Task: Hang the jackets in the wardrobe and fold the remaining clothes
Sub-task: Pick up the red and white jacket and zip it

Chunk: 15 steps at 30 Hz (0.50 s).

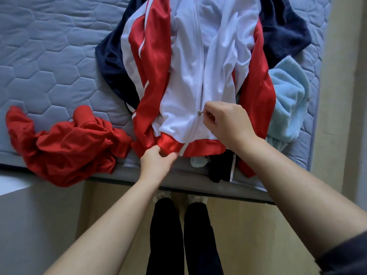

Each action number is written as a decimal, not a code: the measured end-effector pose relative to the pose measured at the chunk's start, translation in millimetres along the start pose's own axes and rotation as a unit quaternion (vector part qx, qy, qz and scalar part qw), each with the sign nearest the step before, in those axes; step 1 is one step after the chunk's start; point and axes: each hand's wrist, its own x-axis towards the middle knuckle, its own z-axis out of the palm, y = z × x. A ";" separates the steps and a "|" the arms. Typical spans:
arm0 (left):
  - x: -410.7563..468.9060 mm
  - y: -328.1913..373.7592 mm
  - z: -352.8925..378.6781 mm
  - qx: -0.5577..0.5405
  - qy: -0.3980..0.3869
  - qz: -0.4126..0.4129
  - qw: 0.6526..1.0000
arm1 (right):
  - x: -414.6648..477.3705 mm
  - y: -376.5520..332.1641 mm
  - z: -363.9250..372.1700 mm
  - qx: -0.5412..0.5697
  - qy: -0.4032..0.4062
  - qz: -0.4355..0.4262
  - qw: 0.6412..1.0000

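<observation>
The red-and-white jacket (188,76) lay front-up on the bed (49,56) at frame centre, left hand (156,159) gripping its red hem, right hand (226,122) pinching the zip pull (199,113); zipping-up appeared in hand, next needing a steady pull toward the frame's top.

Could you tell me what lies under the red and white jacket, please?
Navy fabric shows past both sides of the jacket, pale blue fleece at its right; the rest beneath is covered.

Left hand (156,160) grips hem (204,148); right hand (226,124) pinches zipper pull (199,112).
</observation>
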 end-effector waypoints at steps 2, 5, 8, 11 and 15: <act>-2.3 10.6 1.0 0.039 0.076 0.029 0.996 | -0.7 -0.3 -1.9 0.008 0.014 -0.002 1.000; 0.4 35.1 3.4 0.069 0.099 0.145 0.982 | -1.6 0.3 -4.4 0.013 0.025 -0.007 1.000; 10.8 64.6 10.8 0.115 0.055 0.215 0.968 | -2.2 0.1 -5.6 0.016 0.017 -0.018 1.000; 18.9 79.9 14.2 0.167 0.047 0.247 0.953 | 2.5 6.0 -10.2 0.001 0.022 -0.010 1.000; 25.7 62.7 7.9 0.200 0.000 0.241 0.950 | 20.4 8.4 -17.6 -0.056 0.000 -0.030 0.998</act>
